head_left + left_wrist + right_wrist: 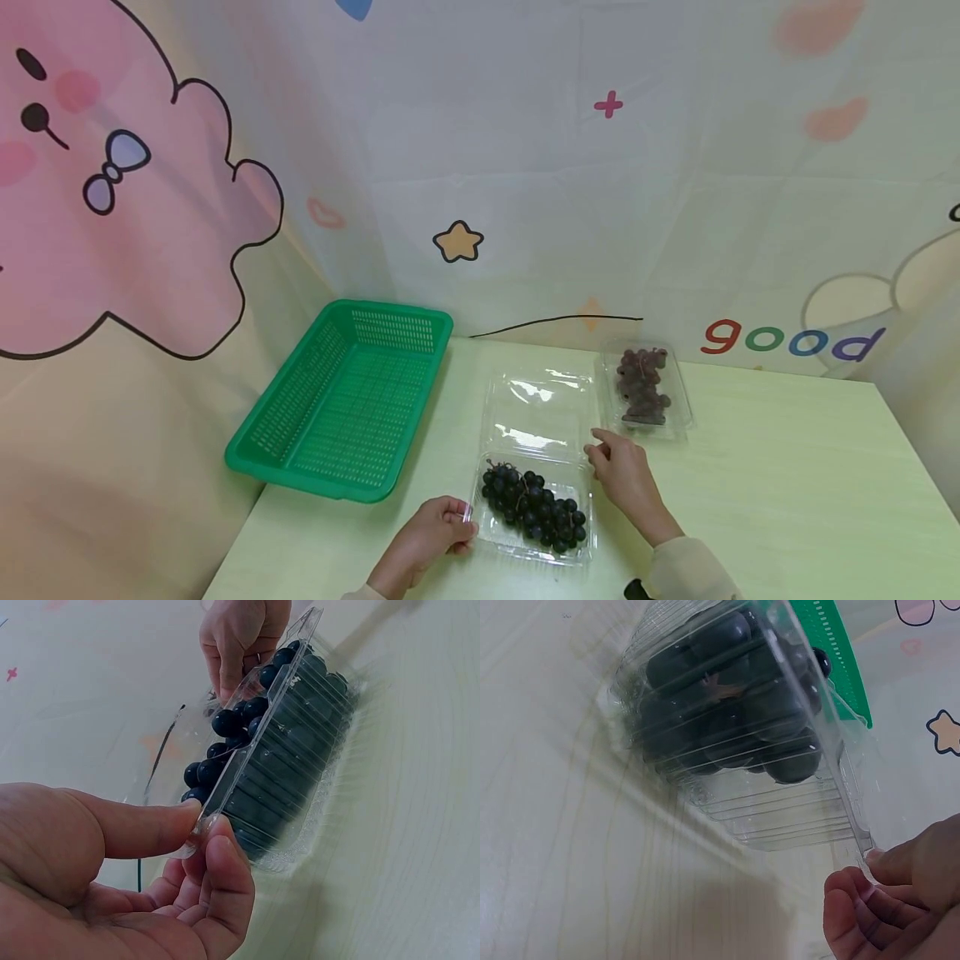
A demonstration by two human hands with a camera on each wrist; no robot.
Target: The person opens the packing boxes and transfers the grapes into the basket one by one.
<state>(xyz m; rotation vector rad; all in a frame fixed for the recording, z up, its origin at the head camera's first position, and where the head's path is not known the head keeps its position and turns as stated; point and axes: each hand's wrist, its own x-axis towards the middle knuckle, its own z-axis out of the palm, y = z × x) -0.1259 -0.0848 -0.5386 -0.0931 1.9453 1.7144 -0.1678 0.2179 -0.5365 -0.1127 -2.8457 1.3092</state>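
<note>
A clear plastic clamshell box (498, 542) lies on the table with its lid (536, 412) folded back away from the person. Inside its base is a bunch of dark grapes (532, 508). My left hand (435, 533) pinches the left rim of the box between thumb and fingers, as the left wrist view shows close up. At the far right corner, by the hinge, my right hand (622, 475) pinches the edge; in the right wrist view the thumb (889, 862) presses on that rim.
A second clear box (682, 408) with reddish grapes (642, 383) stands behind and to the right. At the left is a green plastic basket (348, 417). A printed cloth (525, 183) hangs along the back of the pale table (787, 492). Something black (637, 590) shows at the bottom edge.
</note>
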